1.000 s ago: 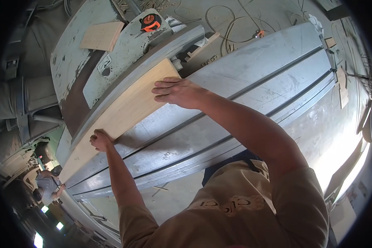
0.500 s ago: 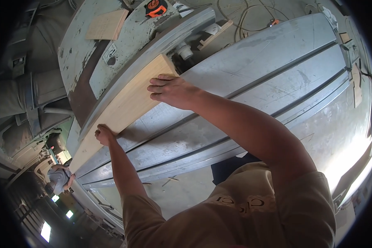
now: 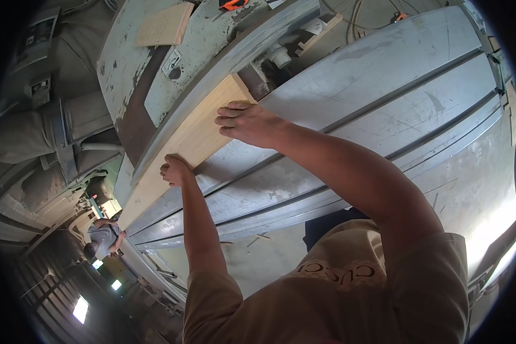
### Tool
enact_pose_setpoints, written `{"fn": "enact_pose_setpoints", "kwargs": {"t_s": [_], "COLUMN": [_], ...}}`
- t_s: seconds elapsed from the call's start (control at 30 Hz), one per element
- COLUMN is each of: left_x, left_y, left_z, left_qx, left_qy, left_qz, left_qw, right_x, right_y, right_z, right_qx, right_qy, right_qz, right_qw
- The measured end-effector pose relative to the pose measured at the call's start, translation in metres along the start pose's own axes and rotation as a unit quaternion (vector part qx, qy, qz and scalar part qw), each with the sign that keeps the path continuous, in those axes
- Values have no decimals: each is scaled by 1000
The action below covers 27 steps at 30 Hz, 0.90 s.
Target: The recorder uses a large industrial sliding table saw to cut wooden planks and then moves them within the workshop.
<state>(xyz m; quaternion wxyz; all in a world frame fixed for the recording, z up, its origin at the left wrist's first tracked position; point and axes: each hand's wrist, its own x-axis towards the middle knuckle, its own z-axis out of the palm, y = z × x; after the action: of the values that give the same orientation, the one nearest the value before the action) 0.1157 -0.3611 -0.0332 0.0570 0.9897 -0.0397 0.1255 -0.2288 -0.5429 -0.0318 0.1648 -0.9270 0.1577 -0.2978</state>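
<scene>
Grooved metal table [image 3: 372,63] bears smooth wooden board [image 3: 203,129].

Bare wood, scuffed metal and some seriously chipped paint

So the wooden board [image 3: 203,117] is pale and matt, smooth-looking on its face with a faint grain. The tabletop [image 3: 395,63] is grey metal with a dull sheen, scratched and blotchy. The fence [image 3: 269,37] looks like grey metal too, fairly smooth. The pale green casing [image 3: 209,40] is rough, its paint flaking to dark patches. On it there's another flat wood offcut [image 3: 163,26], unvarnished by the look of it. The tan shirt [image 3: 327,298] is soft, matt cloth with creases, and the floor [image 3: 470,178] looks hard, dusty grey.
</scene>
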Motion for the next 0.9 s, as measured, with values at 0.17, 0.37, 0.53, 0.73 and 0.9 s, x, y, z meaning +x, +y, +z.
{"fn": "enact_pose_setpoints", "kwargs": {"t_s": [0.17,0.37,0.53,0.73,0.9], "left_x": [-8,-7,-9,-14,-19], "left_y": [15,17,24,32,40], "left_z": [-5,-14,-24,-30,-34], "left_qx": [2,11,21,-7,-10], "left_qy": [-26,-40,-48,-54,-52], "left_qz": [-2,-7,-12,-11,-3], "left_qw": [1000,999,999,998,999], "right_x": [-2,4,5,7,10], "right_y": [4,1,2,6,10], "right_z": [0,-9,-12,-11,-15], "right_qx": [-37,18,29,-5,1], "right_qy": [41,-40,-42,50,59], "right_qz": [4,33,32,36,40], "right_qw": [998,998,998,998,997]}}
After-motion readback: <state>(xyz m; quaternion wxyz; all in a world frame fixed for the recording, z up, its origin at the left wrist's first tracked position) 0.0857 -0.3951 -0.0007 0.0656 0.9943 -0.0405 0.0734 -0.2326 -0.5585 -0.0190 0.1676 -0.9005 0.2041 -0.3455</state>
